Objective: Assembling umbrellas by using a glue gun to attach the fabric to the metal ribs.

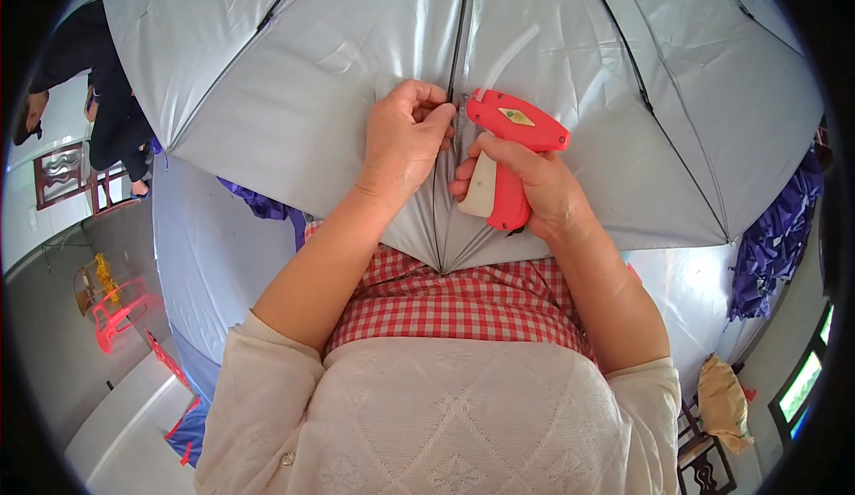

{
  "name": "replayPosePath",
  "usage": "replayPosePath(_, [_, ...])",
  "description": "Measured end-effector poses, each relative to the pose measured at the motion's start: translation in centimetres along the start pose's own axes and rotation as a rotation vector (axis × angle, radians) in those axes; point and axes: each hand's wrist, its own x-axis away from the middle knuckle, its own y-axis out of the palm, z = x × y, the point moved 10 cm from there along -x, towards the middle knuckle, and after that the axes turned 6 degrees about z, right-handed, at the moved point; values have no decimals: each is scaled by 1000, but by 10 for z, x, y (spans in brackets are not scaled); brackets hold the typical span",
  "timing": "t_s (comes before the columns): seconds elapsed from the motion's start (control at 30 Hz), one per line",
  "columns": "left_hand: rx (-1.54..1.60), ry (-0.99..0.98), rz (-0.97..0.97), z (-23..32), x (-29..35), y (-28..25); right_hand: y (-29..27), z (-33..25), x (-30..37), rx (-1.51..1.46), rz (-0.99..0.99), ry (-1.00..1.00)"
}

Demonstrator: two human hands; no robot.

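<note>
A silver-coated umbrella canopy (pixel 294 130) spreads open over my lap, its inner side up, with black ribs (pixel 462 28) running across it. My left hand (pixel 405 130) is closed, thumb and forefinger pinching the middle rib and the cloth along it. In my right hand (pixel 534 179) is a red pistol-shaped tool (pixel 512 194) with a cream trigger, fingers wrapped round its grip. The tool's nose points left at the same rib, close beside my left fingertips. Whether it touches the rib I cannot tell.
Folded purple umbrella cloth (pixel 775 237) hangs at the right, and more purple cloth (pixel 263 201) shows under the canopy's left edge. A red plastic chair (pixel 120 312) stands at the far left. Another person (pixel 102 77) in dark clothes is at the upper left. A tan bag (pixel 723 401) lies lower right.
</note>
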Motion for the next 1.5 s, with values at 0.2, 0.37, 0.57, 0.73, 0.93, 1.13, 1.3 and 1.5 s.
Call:
replayPosePath(0.2, [34, -4, 19, -4, -3, -3, -3, 0, -10, 93, 40, 63])
replayPosePath(0.37, [26, -22, 34, -2, -3, -1, 4, -6, -7, 24, -128, 106])
replayPosePath(0.57, [6, -35, 29, -3, -4, 5, 0, -8, -10, 60, -48, 100])
replayPosePath(0.73, [-3, 13, -17, -1, 2, 8, -4, -6, -13, 227, 23, 74])
replayPosePath(0.93, [-746, 320, 102, 67, -16, -34, -14, -65, 12, 228, 19, -76])
replayPosePath(1.13, [-1617, 671, 424, 134, -82, -133, -22, -107, 18, 287, 127, -195])
replayPosePath(1.3, [-896, 732, 174, 127, -83, -6, -1, -100, -33, 189, 94, -207])
replayPosePath(1.5, [-849, 818, 117, 129, -75, 30, 19, -163, -67, 114, 69, -487])
